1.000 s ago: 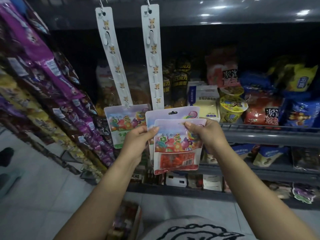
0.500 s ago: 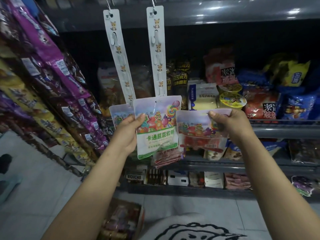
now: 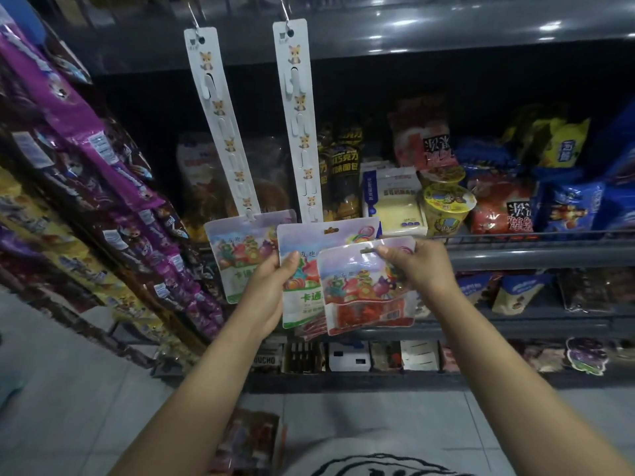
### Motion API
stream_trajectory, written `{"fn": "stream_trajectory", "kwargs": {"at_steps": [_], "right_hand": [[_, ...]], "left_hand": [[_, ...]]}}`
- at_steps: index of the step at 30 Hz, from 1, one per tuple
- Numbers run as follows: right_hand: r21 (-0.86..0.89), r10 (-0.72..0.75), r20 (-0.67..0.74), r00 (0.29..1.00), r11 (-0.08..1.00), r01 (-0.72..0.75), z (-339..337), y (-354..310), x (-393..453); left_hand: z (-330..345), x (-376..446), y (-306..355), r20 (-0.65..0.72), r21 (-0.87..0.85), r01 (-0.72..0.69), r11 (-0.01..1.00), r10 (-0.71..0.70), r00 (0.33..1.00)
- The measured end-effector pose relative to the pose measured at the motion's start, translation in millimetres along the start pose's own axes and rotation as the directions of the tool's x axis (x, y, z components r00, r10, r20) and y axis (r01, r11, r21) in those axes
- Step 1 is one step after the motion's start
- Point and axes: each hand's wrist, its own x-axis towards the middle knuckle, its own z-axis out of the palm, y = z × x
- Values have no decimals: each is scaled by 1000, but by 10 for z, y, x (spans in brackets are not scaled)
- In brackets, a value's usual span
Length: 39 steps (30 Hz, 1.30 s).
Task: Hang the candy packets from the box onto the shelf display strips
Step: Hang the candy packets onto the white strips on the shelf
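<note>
Right hand point(image 3: 417, 266) grip pinches top edge of red candy packet point(image 3: 369, 297) by hang hole; left hand point(image 3: 271, 290) grip holds green candy packet point(image 3: 304, 269) below right display strip point(image 3: 300, 121). Packets light, floppy, slick film; pinch near hole

The two strips point(image 3: 221, 127) point(image 3: 302, 121) are white with small orange fox figures. The packets point(image 3: 367, 290) point(image 3: 305, 269) point(image 3: 237, 252) have pale lilac tops, bright cartoon prints and a white band with green characters; the front one shows red candy. Purple bags point(image 3: 103, 159) hang at left. The floor point(image 3: 62, 389) is pale grey tile.
</note>
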Motion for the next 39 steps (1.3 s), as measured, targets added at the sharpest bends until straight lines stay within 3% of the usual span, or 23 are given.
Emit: {"fn": "stream_trajectory", "kwargs": {"at_steps": [5, 9, 15, 20, 27, 31, 39], "right_hand": [[33, 101, 17, 995, 994, -102, 223, 129, -11], [47, 146, 43, 988, 988, -148, 332, 197, -16], [33, 173, 179, 969, 983, -181, 397, 306, 1], [46, 251, 373, 893, 957, -288, 439, 310, 47], [70, 217, 493, 842, 955, -287, 674, 106, 77], [87, 202, 473, 858, 958, -273, 863, -61, 71], [193, -13, 329, 944, 980, -54, 1148, -425, -38]], "left_hand": [[-19, -24, -130, 13, -4, -2, 1000, 2, 1000], [-50, -47, -258, -62, 155, -25, 988, 35, 997], [-175, -81, -397, -117, 143, 43, 989, -26, 993], [-295, -107, -391, -104, 145, 89, 985, -74, 992], [-486, -45, -198, -135, 202, 43, 979, -15, 991], [-595, -11, -87, -165, 199, 5, 980, 28, 986], [-802, 54, 322, -153, 320, -101, 942, 157, 976]]}}
